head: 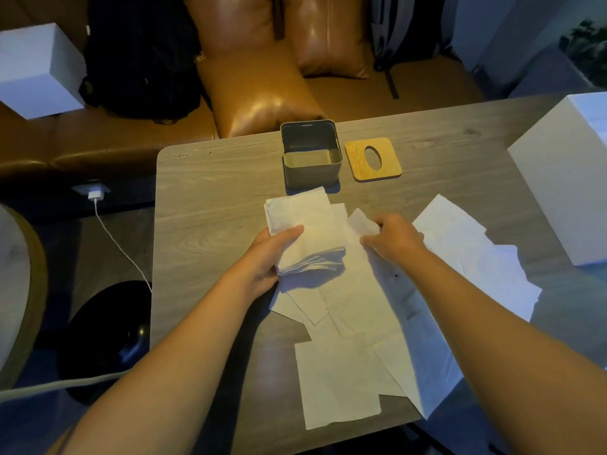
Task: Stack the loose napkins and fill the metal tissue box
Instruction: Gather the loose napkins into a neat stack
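Holding a stack of napkins (307,236) in my left hand (267,257), thumb over the top and fingers curled under its near edge, I've got that grip tight on the pile, lifted just above the wood-grain surface (210,205). Loose napkins (348,366) lie spread flat below and toward the near edge, overlapping one another. Just beyond the stack sits the metal tissue box (310,156), open on top, nothing visible inside. To its right lies the wooden lid (372,159) with an oval slot, flat on the surface and apart from the box. My right hand (395,239) pinches the raised corner of a single napkin (363,221) just beside the stack. More sheets (476,254) trail right, near a white box (565,178).
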